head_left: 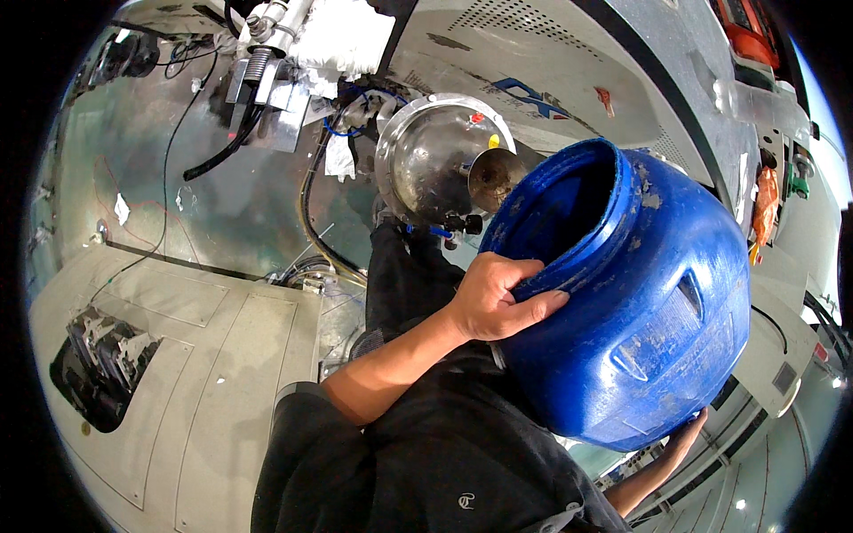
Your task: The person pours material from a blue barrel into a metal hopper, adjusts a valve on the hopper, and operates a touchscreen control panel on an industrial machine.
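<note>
From the head view, I see the person bracing a big blue drum (657,302) against the front of their dark clothing, on the right side of the scene. It lies tilted, its open mouth turned toward the far left, where a round steel vessel (384,160) stands with a short metal tube (496,180) near the drum's rim. The left hand (498,298) has its fingers hooked over the near edge of the mouth, the thumb lying along the outside, so the lip is pinched. The right hand (686,435) reaches round to the drum's base at the near right and touches its lower edge.

I'd judge the step in hand to be holding the drum up at a slant. The next move seems to call for a firm hold on the lip and good support under the base, as so bulky a body could roll or slip.

The inside of the drum is in deep shadow; I can't make out any contents. The right fingers are mostly hidden by the base, so whether they're spread or curled, I cannot tell. The drum also covers part of the metal tube's surroundings.
</note>
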Motion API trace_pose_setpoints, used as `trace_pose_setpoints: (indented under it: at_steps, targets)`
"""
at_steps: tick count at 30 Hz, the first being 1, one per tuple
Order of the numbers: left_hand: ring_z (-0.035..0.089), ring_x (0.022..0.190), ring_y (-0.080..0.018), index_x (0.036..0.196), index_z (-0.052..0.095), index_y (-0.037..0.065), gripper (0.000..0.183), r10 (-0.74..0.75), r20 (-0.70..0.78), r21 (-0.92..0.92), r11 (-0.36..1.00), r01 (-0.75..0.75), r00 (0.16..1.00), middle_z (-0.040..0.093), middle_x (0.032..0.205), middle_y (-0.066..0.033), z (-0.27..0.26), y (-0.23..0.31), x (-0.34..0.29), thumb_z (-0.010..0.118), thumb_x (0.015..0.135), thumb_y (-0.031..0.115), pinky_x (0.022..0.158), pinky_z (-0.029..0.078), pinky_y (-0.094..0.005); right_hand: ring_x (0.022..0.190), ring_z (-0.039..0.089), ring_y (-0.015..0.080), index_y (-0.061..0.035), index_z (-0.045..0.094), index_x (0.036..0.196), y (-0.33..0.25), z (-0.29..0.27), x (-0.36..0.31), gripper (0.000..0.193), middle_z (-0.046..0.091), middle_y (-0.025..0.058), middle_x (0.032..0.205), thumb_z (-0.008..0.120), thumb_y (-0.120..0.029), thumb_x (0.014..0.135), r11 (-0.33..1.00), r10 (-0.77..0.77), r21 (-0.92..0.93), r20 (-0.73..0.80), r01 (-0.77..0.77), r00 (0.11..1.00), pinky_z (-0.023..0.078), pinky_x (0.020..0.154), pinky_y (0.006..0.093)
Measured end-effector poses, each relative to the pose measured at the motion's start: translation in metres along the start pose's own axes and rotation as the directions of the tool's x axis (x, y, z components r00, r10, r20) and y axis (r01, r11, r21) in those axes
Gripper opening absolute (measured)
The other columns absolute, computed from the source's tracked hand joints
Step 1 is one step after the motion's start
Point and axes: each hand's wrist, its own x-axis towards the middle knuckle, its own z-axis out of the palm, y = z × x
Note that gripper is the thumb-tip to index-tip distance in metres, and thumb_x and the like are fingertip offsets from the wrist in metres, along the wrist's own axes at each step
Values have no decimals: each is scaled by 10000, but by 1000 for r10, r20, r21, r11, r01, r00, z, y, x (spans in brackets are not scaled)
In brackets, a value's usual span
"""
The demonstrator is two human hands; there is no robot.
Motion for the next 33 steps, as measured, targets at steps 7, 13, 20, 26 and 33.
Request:
trace_pose_setpoints:
  at_steps: [7,13,20,26,33]
  targets:
    - [658,626,-143,934,724,-27,275,-26,17,39,999,25,1000,710,733,-108,-4,6,1,715,889,244,593,503,-281,1268,515,312,-38,422,1451,8,-4,-1,737,489,178,1445,405,-604,981,987,-126,-112,-69,118,990,402,1062,454]
    - [654,618,-148,923,723,-24,270,21,-14,40,999,-21,1000,706,723,-108,-2,4,2,711,890,244,590,501,-287,1245,532,316,-27,438,1437,5,-3,2,732,517,182,1414,397,-599,982,999,-48,-10,-56,47,997,414,1049,456]
    - [658,634,-150,932,722,-29,273,-8,13,17,1000,7,1000,715,749,-114,-4,5,2,712,893,241,606,507,-286,1295,483,314,-22,391,1477,8,-16,11,766,464,170,1469,377,-609,985,997,59,48,-16,-58,998,371,1086,436]
    - [660,643,-141,946,724,-28,286,-6,4,22,1000,5,1000,719,757,-117,-4,7,2,715,895,253,608,509,-283,1321,467,312,-26,374,1499,8,-19,11,789,439,150,1506,383,-620,980,1000,25,-2,-15,-25,1000,356,1102,421]
    - [669,665,-133,967,725,-30,284,-20,-6,-2,1000,19,1000,728,780,-117,-5,6,2,714,899,245,623,518,-280,1178,573,297,-3,491,1404,3,-23,12,769,563,145,1372,449,-625,953,999,49,18,-13,-49,999,445,1000,405]
